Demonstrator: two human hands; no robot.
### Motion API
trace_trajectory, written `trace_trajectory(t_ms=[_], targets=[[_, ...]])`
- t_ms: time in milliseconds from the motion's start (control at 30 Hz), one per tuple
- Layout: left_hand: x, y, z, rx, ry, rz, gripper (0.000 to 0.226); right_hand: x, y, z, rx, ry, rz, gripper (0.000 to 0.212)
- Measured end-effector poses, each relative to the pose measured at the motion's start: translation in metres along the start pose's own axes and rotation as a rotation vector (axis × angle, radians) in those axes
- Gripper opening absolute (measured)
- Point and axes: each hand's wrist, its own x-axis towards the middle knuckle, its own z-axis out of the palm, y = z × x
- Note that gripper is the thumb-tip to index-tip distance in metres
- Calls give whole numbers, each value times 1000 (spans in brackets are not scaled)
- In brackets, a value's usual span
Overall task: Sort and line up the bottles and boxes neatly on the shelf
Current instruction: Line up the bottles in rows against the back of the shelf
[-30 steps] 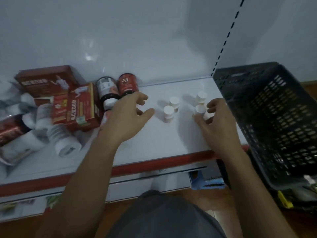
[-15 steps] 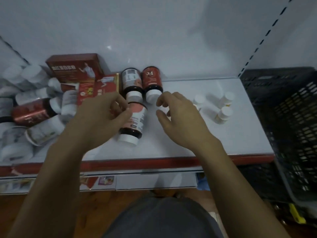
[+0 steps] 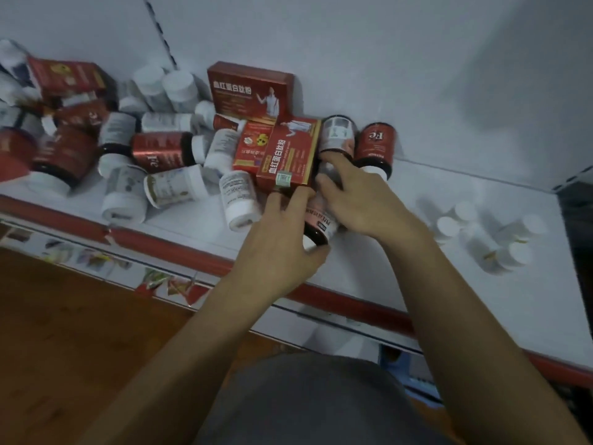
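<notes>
A red box [image 3: 253,89], white lettering and figure. That dark bottle [image 3: 375,146] flashes a red Fe label; the pink-labelled bottle [image 3: 321,224], dark too. All-white small bottles [image 3: 462,213]; white shelf [image 3: 353,274], red edge.

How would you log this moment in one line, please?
left hand grips lying pink-label bottle | right hand beside it, hold unclear | shelf unsorted

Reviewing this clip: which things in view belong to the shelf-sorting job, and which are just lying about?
Job: pink-labelled bottle in left hand; Fe bottle; red boxes; tipped bottles; small white bottles; shelf.
Lying about: dark crate; wooden floor.
</notes>
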Motion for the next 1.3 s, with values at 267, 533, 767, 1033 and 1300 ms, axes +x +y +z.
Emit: trace_trajectory(t_ms=[267, 533, 767, 1033, 1300], targets=[[-16, 6, -29, -108, 95, -151, 49, 6, 4, -6, -134, -117, -64, 53], [-29, 9, -37, -156, 457, -337, 41, 25, 7, -12, -108, -129, -70, 50], [-44, -14, -39, -294, 690, -466, 39, -7, 10, -26, 31, 61, -81, 29], [-44, -73, -95, -1011, 866, -486, 19, -22, -59, -37, 110, 592, -299, 19], [-89, -187, -200, -1505, 894, -524, 25, -10, -197, 86, 244, 585, -444, 17]])
